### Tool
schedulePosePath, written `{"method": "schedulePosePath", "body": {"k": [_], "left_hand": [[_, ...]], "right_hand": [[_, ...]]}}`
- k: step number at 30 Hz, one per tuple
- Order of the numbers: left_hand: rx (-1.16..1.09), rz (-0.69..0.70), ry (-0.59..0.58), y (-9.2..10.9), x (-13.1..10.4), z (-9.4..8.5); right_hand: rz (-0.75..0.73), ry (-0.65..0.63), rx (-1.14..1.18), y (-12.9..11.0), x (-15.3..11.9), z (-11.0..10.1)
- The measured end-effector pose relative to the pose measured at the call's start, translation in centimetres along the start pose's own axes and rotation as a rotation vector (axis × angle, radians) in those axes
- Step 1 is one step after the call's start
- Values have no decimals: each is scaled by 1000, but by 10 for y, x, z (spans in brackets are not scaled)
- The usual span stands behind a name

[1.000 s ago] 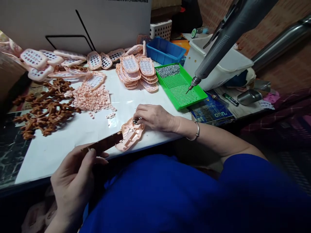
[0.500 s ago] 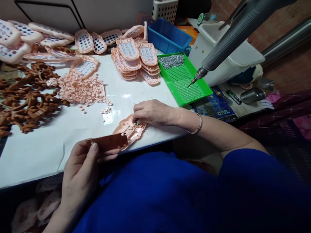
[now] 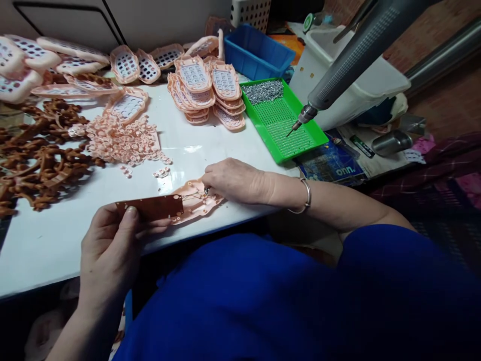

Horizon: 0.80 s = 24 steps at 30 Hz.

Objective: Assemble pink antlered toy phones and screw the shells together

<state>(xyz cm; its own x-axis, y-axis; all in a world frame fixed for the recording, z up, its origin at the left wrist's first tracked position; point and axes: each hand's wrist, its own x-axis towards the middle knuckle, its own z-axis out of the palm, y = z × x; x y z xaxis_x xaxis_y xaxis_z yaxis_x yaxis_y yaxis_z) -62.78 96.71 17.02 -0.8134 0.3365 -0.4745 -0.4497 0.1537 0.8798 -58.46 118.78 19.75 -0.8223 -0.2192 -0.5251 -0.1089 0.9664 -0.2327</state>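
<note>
My left hand (image 3: 112, 243) grips a brown circuit board (image 3: 152, 207) by its left end, thumb on the face and fingers below. The board is tilted over the left part of a pink plastic shell (image 3: 193, 210), which lies hollow side up near the table's front edge. Thin wires run from the board across the shell. At the shell's right end, my right hand (image 3: 238, 180) is closed with its fingertips on a small round dark part (image 3: 206, 190). The fingers hide most of that part.
Small pink pieces (image 3: 120, 140) are heaped beside brown plastic parts (image 3: 48, 165). Stacked pink shells (image 3: 193, 82) stand behind. A green tray (image 3: 285, 118) holds screws (image 3: 265, 91), with an electric screwdriver (image 3: 330, 75) hanging over it. A blue bin (image 3: 259, 52) and white bin (image 3: 326, 80) stand behind.
My left hand has moved left with the circuit board, uncovering more of the shell and wires. My right hand has shifted slightly left and down, still at the small round part.
</note>
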Motion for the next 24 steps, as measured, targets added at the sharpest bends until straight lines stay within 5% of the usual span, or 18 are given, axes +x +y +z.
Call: {"method": "schedulePosePath", "body": {"k": [6,15,19,24], "left_hand": [[7,11,-7,-1,0,2],[56,81,-41,9,2,3],[174,225,-90,15,3,3],[165,405,-135,19,5,9]], "right_hand": [[-100,157,133,12,-8,11],[-3,78,31,6,-9,6],[-33,352,140,9,-17,8],[-271,719,400,0,-12,-1]]}}
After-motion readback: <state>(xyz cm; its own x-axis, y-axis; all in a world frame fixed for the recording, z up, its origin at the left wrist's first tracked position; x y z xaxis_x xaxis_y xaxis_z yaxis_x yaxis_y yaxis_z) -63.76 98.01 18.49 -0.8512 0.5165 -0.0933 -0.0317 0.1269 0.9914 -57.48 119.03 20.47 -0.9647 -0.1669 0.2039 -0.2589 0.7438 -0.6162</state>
